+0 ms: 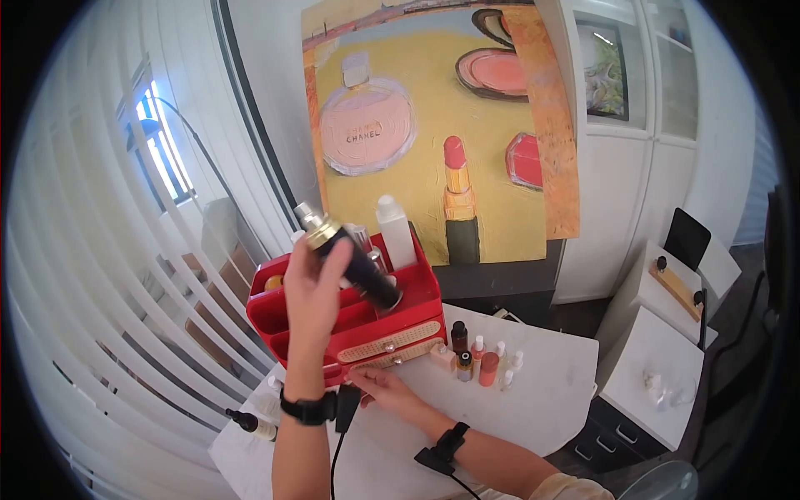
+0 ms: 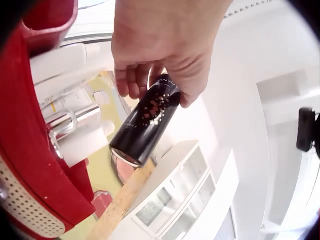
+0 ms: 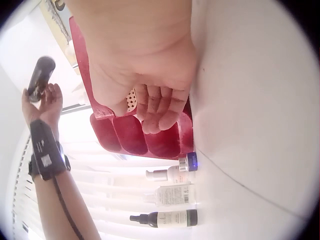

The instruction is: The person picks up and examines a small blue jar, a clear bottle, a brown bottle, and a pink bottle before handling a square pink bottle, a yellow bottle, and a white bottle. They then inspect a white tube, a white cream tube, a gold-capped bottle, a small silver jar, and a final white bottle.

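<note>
My left hand [image 1: 313,287] grips a dark spray bottle [image 1: 360,271] with a gold collar and a clear top, raised and tilted over the red makeup organizer [image 1: 408,293]. In the left wrist view the black bottle [image 2: 147,120] shows its base and a pattern of gold and pink flecks; the fingers hide its upper end. My right hand [image 1: 385,393] is low at the organizer's front corner, below its woven-front drawers [image 1: 392,342]. In the right wrist view its curled fingers [image 3: 162,107] and thumb hold the organizer's edge beside small red compartments [image 3: 132,135].
A white bottle [image 1: 396,232] stands in the organizer's back section. Several small cosmetic bottles [image 1: 487,367] stand right of it on the white table [image 1: 533,342]. More bottles [image 3: 172,219] stand at its left side, by the blinds [image 1: 167,333]. A large painting [image 1: 492,183] leans behind.
</note>
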The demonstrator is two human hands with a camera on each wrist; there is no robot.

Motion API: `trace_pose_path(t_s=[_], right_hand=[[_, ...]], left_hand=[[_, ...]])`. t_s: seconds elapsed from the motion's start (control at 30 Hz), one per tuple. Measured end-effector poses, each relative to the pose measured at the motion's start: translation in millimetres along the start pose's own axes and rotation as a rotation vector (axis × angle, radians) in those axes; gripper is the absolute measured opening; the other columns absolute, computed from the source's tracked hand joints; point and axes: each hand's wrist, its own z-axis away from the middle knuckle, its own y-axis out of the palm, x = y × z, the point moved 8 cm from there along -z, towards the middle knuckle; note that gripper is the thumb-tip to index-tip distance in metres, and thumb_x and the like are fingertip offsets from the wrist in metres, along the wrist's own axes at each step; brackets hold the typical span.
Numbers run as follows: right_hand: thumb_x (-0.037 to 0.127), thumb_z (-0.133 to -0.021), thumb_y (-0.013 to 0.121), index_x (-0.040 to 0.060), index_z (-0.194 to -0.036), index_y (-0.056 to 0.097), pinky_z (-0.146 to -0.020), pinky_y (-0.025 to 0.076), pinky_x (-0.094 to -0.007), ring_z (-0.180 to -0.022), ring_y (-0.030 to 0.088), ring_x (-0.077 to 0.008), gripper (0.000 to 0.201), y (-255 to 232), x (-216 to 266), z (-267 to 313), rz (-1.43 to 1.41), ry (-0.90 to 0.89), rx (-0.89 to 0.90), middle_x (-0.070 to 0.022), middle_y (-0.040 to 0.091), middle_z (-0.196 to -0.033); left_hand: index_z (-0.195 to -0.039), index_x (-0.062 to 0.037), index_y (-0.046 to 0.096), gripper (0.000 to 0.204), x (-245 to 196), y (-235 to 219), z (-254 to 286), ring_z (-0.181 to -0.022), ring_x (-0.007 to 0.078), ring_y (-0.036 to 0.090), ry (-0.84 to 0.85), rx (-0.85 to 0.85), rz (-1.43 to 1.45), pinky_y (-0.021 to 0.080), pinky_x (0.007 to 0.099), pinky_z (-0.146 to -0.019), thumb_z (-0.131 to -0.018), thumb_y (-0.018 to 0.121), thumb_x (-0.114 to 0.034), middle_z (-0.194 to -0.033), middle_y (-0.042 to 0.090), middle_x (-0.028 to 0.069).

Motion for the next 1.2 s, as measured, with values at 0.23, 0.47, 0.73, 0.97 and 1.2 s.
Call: trace_pose_path(t_s=[0.23, 0.47, 0.73, 0.97, 1.2], right_hand=[[0.059, -0.107, 0.04, 0.0099, -0.135, 0.056, -0.092, 0.054, -0.0321, -0.104, 0.065, -0.0156, 0.059, 38, 18, 18, -0.517, 0.064, 0.444, -0.006, 0.066, -0.122], [0.041, -0.104, 0.06, 0.0094, -0.142, 0.048, -0.102, 0.05, -0.034, -0.115, 0.061, -0.0153, 0.051, 35, 9, 24, -0.128, 0.039, 0.399, -0.004, 0.061, -0.129], [0.026, -0.095, 0.076, 0.0049, -0.139, 0.055, -0.101, 0.047, -0.0315, -0.116, 0.058, -0.0138, 0.053, 38, 1, 30, 0.08, 0.108, 0.424, -0.0038, 0.061, -0.129], [0.037, -0.1, 0.067, -0.0006, -0.138, 0.057, -0.098, 0.046, -0.03, -0.111, 0.06, -0.0133, 0.054, 47, 0, 42, 0.072, 0.183, 0.546, -0.0048, 0.066, -0.12], [0.032, -0.097, 0.072, 0.0021, -0.126, 0.058, -0.086, 0.05, -0.0322, -0.093, 0.066, -0.0174, 0.044, 57, 6, 46, 0.007, 0.206, 0.578, -0.0059, 0.065, -0.105]], left_hand=[[-0.129, -0.0018, 0.051, 0.038, 47, -57, 103, -0.063, 0.0187, 0.064, -0.354, -0.049, 0.407, 0.053, 0.0285, -0.054, -0.108, 0.05, -0.033, -0.097, 0.062, 0.0122], [-0.119, -0.0009, 0.05, 0.04, 86, -70, 141, -0.06, 0.0189, 0.063, -0.32, 0.097, 0.359, 0.053, 0.029, -0.054, -0.108, 0.049, -0.039, -0.085, 0.06, 0.0123], [-0.096, -0.001, 0.058, 0.025, 76, -82, 143, -0.071, 0.019, 0.066, -0.437, 0.052, 0.496, 0.055, 0.0321, -0.067, -0.103, 0.056, -0.025, -0.081, 0.065, 0.0103], [-0.082, -0.0047, 0.053, 0.04, 95, -97, 152, -0.07, 0.0245, 0.063, -0.483, 0.028, 0.704, 0.054, 0.0356, -0.065, -0.105, 0.051, -0.038, -0.078, 0.057, 0.0109], [-0.081, -0.0031, 0.062, 0.05, 100, -88, 154, -0.073, 0.0156, 0.065, -0.501, 0.13, 0.593, 0.052, 0.0293, -0.069, -0.111, 0.045, -0.04, -0.078, 0.064, 0.0059]])
